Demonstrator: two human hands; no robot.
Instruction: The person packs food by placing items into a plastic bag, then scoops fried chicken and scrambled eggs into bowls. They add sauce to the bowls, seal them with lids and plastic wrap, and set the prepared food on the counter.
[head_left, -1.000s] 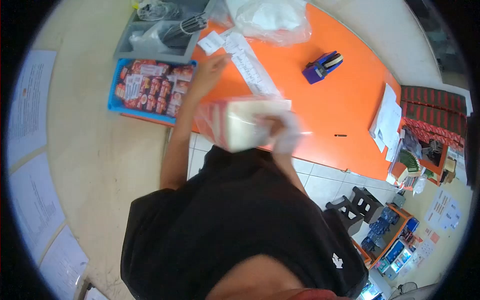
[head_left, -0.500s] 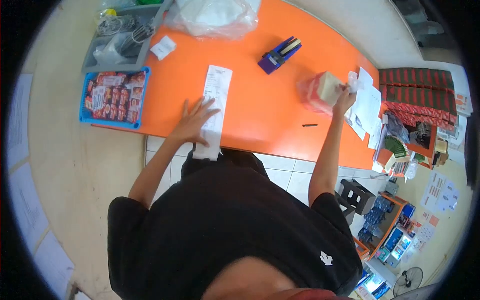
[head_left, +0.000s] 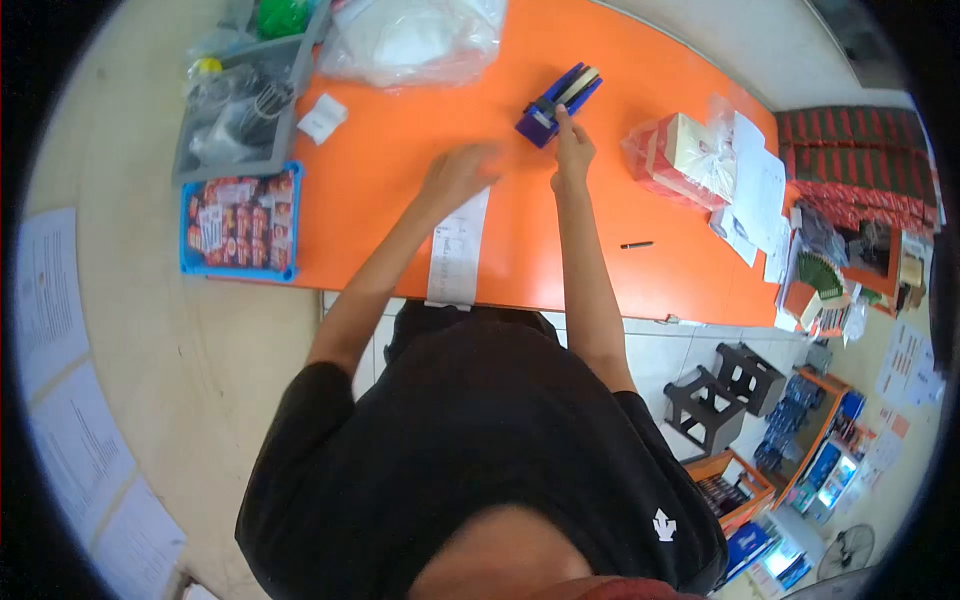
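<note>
A blue tape dispenser (head_left: 540,120) with a roll of tape stands near the middle of the orange table. My right hand (head_left: 573,155) is at its near side, fingers curled in against it. Over the upper part of a long printed paper receipt (head_left: 458,255) is my left hand (head_left: 460,178), its fingers smeared by motion and pointing toward the dispenser. The receipt's lower end lies at the table's front edge. Farther right sits a red and cream box in a clear plastic bag (head_left: 680,160), with neither hand on it.
A blue basket of red packets (head_left: 240,225) and a grey bin with whisks (head_left: 245,130) stand left. A large plastic bag (head_left: 410,40) lies at the back, a small crumpled paper (head_left: 323,119) beside it. A pen (head_left: 637,245) and loose papers (head_left: 755,190) are right.
My right hand has let go of the bagged box and moved left to the tape dispenser. My left hand has lifted from flat on the receipt and moved up and right.
</note>
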